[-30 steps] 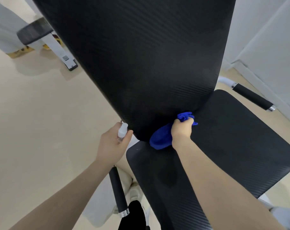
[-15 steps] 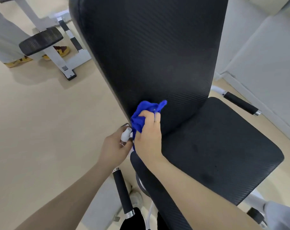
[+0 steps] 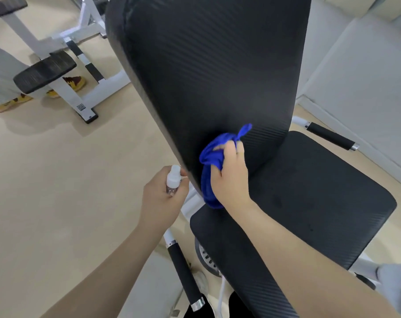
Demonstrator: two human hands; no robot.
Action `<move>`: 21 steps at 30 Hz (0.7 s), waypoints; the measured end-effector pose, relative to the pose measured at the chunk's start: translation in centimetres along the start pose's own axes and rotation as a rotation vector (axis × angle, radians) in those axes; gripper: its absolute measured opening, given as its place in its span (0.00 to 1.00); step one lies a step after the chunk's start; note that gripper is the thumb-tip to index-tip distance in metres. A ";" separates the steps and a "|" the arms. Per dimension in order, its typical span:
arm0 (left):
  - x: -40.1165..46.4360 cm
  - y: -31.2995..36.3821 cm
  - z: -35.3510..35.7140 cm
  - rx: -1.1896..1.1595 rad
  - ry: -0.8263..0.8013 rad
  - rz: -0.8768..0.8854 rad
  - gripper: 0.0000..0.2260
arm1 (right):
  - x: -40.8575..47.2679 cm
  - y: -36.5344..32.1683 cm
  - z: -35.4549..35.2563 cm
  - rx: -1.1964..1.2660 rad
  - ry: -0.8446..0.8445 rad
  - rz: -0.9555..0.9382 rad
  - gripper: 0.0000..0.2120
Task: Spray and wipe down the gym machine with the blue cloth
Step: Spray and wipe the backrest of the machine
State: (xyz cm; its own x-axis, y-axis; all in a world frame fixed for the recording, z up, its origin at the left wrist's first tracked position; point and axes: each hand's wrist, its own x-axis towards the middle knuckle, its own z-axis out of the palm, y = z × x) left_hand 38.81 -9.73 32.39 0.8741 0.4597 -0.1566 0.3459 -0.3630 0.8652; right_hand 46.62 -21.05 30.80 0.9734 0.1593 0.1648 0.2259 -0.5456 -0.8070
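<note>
Pale floor (image 3: 57,180) is showing behind the black backrest (image 3: 218,76), low on which the right hand (image 3: 231,180) is squeezing the blue cloth (image 3: 208,157), so rub firmly in long rows, while the left hand (image 3: 162,198), beside the backrest, is gripping the spray bottle (image 3: 173,180).

Landmark: I take the white-framed bench (image 3: 57,72), far left.
Shoes: I see yellow-and-maroon shoes (image 3: 74,82) behind its pad.
Floor: beige floor (image 3: 45,180) beneath it.
</note>
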 end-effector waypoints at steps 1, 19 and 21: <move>0.1 -0.1 0.2 0.006 -0.005 -0.003 0.07 | 1.3 -2.2 -0.7 0.104 0.081 -0.077 0.09; 1.2 0.8 0.1 0.054 -0.070 0.026 0.09 | 2.0 -5.5 -0.1 0.019 0.108 -0.122 0.12; 1.1 1.5 -0.6 0.020 -0.074 0.064 0.09 | 2.6 -7.1 -0.6 0.029 0.093 -0.157 0.12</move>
State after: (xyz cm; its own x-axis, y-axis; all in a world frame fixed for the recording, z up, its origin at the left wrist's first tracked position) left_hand 40.12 -9.28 33.85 0.9174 0.3739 -0.1364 0.2943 -0.4066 0.8649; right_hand 47.61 -17.31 37.29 0.9261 0.1627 0.3405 0.3750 -0.4962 -0.7830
